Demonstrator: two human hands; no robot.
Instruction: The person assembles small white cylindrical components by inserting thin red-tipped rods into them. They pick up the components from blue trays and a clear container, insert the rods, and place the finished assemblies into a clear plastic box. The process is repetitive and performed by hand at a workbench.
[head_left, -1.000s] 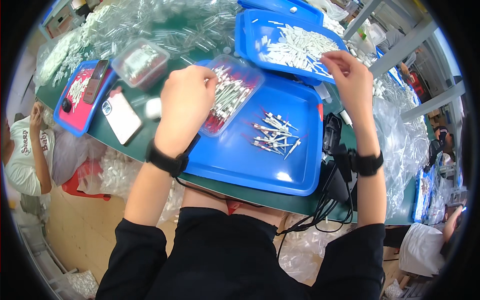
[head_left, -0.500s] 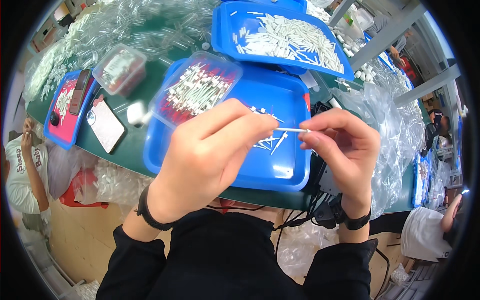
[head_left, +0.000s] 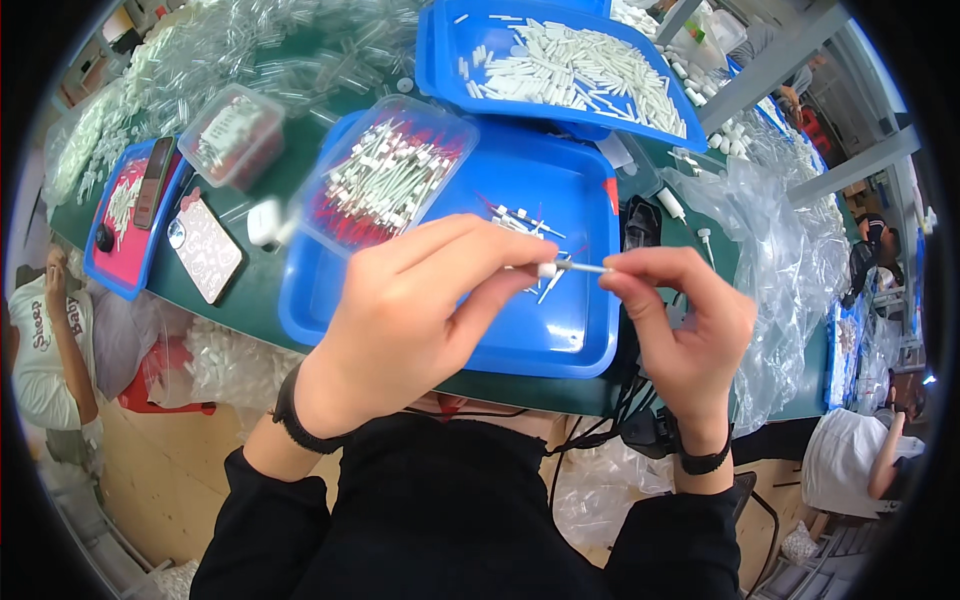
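Between my two hands, above a blue tray (head_left: 575, 350), lies a thin pale stick (head_left: 583, 267) with a short white collar (head_left: 547, 270). My left hand (head_left: 405, 315) pinches the collar end between thumb and fingers. The thumb and forefinger of my right hand (head_left: 690, 325) are closed on the stick's other tip. Several similar small sticks (head_left: 522, 218) lie loose in the tray behind my fingers, partly hidden. A clear plastic tub (head_left: 468, 135) at the tray's left holds many white-collared sticks with red ends (head_left: 390, 180).
Behind stands a blue tray (head_left: 436, 75) heaped with white tubes (head_left: 590, 75). To the left are a phone (head_left: 208, 250), a small clear tub (head_left: 240, 145) and a small blue tray (head_left: 120, 278). Clear plastic bags (head_left: 770, 290), dark cables (head_left: 625, 395) and a metal post (head_left: 775, 65) stand right.
The white collar now shows beside my left fingertips, and the stick between my hands looks thinner and greyer. My right fingers have closed together at its tip.
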